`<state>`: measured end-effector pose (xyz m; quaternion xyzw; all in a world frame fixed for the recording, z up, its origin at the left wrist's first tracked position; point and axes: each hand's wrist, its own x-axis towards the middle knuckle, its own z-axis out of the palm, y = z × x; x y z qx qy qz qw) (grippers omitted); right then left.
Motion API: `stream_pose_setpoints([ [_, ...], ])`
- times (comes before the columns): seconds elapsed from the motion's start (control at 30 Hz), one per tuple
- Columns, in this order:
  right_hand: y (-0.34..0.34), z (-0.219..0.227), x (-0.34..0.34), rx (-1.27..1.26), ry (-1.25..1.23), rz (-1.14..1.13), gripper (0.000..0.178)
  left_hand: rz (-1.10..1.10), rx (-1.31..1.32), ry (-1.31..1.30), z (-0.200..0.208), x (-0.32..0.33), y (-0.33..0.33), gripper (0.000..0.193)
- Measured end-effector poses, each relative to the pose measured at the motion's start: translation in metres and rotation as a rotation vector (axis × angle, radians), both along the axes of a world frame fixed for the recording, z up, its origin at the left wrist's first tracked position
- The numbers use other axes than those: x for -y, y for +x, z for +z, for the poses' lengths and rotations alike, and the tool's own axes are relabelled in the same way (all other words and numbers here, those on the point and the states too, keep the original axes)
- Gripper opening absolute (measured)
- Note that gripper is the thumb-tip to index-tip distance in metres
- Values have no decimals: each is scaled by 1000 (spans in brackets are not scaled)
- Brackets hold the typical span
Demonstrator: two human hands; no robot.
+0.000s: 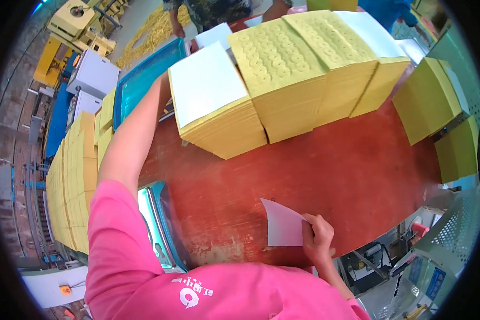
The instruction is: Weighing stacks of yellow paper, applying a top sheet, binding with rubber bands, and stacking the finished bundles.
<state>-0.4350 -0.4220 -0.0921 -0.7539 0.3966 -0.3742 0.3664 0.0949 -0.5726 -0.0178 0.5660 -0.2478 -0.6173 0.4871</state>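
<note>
My right hand [318,236] is closed on the edge of a thin whitish paper sheet [284,226], pinched between thumb and fingers just above the near part of the red tabletop [304,176]. My left arm [134,136] reaches forward past a tall stack of yellow paper [221,128] topped with a white sheet. That stack hides my left hand, so its fingers do not show. To its right, more yellow paper stacks [282,56] stand side by side. Rows of curved marks are pressed into the top of some of them.
A blue-green tray [124,96] lies beyond my left arm. Yellow paper bundles [72,184] line the far left, and others [429,101] stand at the right edge. A blue-rimmed object [162,226] sits near my body. People stand across the table. A perforated metal guard [458,229] is at right.
</note>
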Motion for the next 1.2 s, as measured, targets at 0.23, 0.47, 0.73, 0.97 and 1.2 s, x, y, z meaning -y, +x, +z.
stream_pose_setpoints([
  [0.23,0,-1,2,9,-2,1,19,11,-41,28,-9,-37,-10,73],
  [0.47,-16,-7,-7,157,218,2,11,-59,-70,15,7,-88,-83,71],
  [0.73,-51,-15,-37,989,840,-89,24,-157,-74,28,20,-147,-204,69],
  [0.97,-77,-26,-162,1247,947,-59,18,-222,-114,31,18,-215,-246,68],
  [1.2,-76,-66,-246,1438,1173,-350,44,-290,-134,8,31,-250,-296,66],
])
